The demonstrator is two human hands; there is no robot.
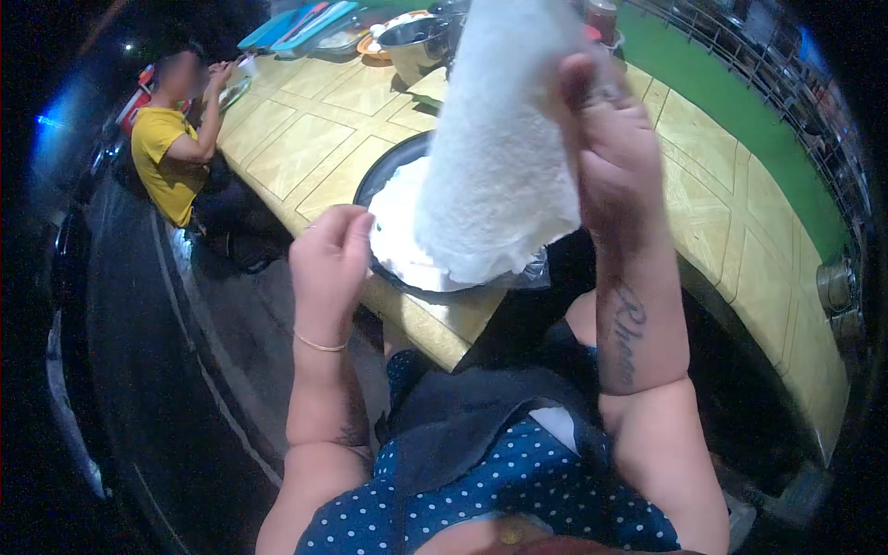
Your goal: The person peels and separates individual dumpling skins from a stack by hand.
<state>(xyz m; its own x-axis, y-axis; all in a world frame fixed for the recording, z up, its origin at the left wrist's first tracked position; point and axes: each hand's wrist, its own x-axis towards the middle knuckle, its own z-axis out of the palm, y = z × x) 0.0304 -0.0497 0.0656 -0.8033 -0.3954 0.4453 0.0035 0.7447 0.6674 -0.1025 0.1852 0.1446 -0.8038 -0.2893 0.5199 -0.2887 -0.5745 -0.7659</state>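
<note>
My right hand (pixel 614 146) grips a thin, floppy white sheet (pixel 503 159), which looks like a spring roll wrapper, by its right edge. The sheet hangs at a slant above a black round tray (pixel 368 173). On the tray lie more flat white wrappers (pixel 399 215), partly hidden behind the raised one. My left hand (pixel 329 250) is at the tray's left rim, thumb and fingers pressed together, with nothing visible in them. Clear plastic (pixel 538 270) pokes out beneath the tray's right side.
The wooden-patterned table (pixel 305 152) has a corner toward me. Farther back are a metal pot (pixel 413 52), an orange plate (pixel 371 48) with white items, blue lids (pixel 291 28) and a jar (pixel 601 21). A person in a yellow shirt (pixel 163 159) sits at the left edge.
</note>
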